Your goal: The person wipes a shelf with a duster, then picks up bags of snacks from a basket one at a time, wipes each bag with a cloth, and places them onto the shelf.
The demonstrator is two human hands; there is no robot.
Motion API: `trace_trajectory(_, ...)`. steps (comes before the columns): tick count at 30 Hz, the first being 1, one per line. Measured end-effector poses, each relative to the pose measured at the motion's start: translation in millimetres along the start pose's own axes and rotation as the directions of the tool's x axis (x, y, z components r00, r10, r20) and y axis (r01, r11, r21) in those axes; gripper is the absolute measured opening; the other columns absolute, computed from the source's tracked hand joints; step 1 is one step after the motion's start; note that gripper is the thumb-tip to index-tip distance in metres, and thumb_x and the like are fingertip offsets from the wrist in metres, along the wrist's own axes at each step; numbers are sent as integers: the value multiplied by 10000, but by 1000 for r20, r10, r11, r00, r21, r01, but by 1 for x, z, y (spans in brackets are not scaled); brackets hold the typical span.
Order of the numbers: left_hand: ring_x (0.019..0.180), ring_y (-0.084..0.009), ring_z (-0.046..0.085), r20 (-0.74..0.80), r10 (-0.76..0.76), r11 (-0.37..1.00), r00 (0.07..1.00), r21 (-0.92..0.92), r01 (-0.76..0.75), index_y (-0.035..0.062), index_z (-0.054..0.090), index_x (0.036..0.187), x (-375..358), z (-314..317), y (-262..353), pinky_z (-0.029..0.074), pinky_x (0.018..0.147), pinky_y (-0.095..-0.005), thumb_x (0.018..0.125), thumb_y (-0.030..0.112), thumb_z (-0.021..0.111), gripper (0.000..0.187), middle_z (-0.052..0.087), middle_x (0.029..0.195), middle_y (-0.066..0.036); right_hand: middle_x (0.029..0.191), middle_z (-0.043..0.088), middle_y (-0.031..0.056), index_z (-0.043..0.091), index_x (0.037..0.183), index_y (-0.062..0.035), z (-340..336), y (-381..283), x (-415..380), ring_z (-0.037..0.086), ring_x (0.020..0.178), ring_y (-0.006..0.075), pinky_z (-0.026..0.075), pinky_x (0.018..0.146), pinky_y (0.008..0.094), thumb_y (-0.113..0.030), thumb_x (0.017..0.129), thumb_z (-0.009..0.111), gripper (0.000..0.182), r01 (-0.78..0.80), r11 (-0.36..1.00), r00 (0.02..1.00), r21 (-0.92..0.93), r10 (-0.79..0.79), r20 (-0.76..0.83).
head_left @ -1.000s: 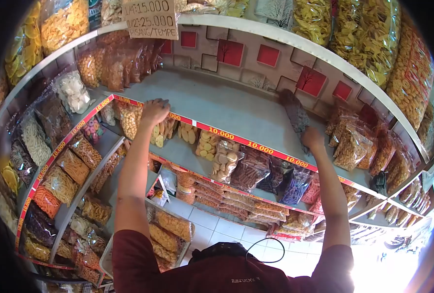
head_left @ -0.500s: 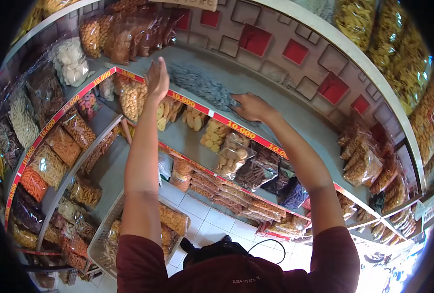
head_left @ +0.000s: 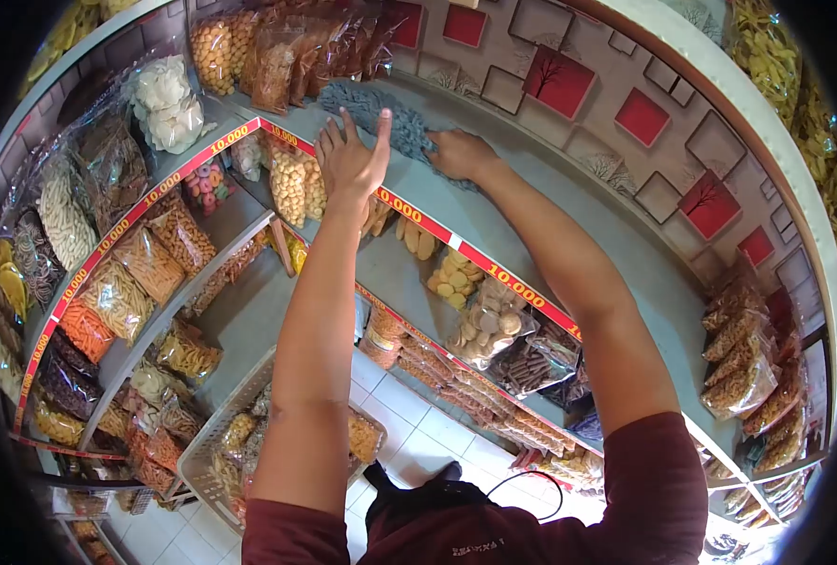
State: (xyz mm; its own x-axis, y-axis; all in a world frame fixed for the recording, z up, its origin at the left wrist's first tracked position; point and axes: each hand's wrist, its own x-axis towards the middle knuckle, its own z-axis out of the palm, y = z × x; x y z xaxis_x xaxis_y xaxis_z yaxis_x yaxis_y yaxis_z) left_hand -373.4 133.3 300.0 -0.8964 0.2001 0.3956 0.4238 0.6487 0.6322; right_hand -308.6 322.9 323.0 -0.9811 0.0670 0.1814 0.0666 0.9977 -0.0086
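Right hand (head_left: 460, 154) grips a fluffy grey-blue duster (head_left: 406, 132) on the shelf (head_left: 569, 202)

Its fingers curl around one end; the duster lies leftward along the shelf, just beyond the left hand (head_left: 353, 168). That hand is spread over the shelf's red price strip (head_left: 417, 216); whether it touches cannot be told. Brown snack bags (head_left: 301, 61) stand beyond that hand, near the duster's other end.

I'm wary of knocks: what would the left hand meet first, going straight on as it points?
Probably the fluffy blue-grey cloth, showing just past the left hand; depth is unclear, so it might pass above.
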Motion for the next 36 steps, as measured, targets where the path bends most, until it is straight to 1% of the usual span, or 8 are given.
trace_trajectory(8,1468,-389,239,122,-39,966,992,258,6,40,310,1531,8,5,1,101,1221,-440,875,829,150,1038,294,1567,-241,1223,662,164,641,1252,-117,-3,-11,15,627,1156,323,496,984,452,-273,907,553,389,-115,991,993,71,117,-15)
trace_trajectory(14,1466,-352,269,226,-110,907,968,422,4,120,366,1524,20,9,-3,118,1222,-426,876,824,124,987,300,1585,-174,1251,669,117,714,1156,-105,5,30,5,636,1170,290,506,952,426,-180,904,533,319,-441,891,894,104,447,-34)
trace_trajectory(20,1433,-332,346,214,-81,894,974,448,-24,160,452,1483,17,4,-2,162,1206,-435,890,798,167,916,401,1536,-157,1253,672,107,726,1144,-135,2,101,-68,652,1146,283,518,917,417,-171,903,537,308,-569,820,817,62,572,-70)
trace_trajectory(26,1371,-331,432,237,-25,826,971,552,-113,220,511,1443,21,5,-4,239,1167,-446,887,768,285,813,489,1475,-127,1148,682,207,665,1152,-34,-33,117,-192,649,1097,366,503,933,489,-184,914,477,339,-614,789,789,31,614,0)
trace_trajectory(29,1348,-358,449,255,20,810,967,562,-165,230,528,1428,28,13,-20,264,1153,-459,883,751,334,778,508,1460,-118,1107,684,231,644,1167,-24,-61,91,-282,653,1046,407,502,923,498,-248,922,509,359,-127,978,991,167,131,-13)
trace_trajectory(32,1334,-394,451,245,34,822,969,544,-166,223,532,1421,26,13,-17,270,1148,-476,881,745,349,773,516,1451,-120,1078,687,247,646,1184,-9,-101,78,-359,636,1100,404,498,956,495,-329,911,545,433,-330,940,943,85,324,78)
trace_trajectory(35,1326,-417,451,253,54,816,966,546,-189,206,539,1412,26,13,-20,264,1149,-491,882,742,350,778,521,1444,-125,1058,687,250,652,1176,-36,-101,71,-407,626,1074,450,509,937,484,-391,908,560,454,-695,714,718,-82,695,-35)
trace_trajectory(36,1324,-423,452,253,65,813,965,548,-199,199,542,1409,28,13,-18,262,1150,-496,882,741,350,779,522,1443,-126,1048,691,244,663,1165,-55,-103,64,-422,636,1052,448,517,920,491,-365,903,559,418,-620,783,785,-54,619,-37)
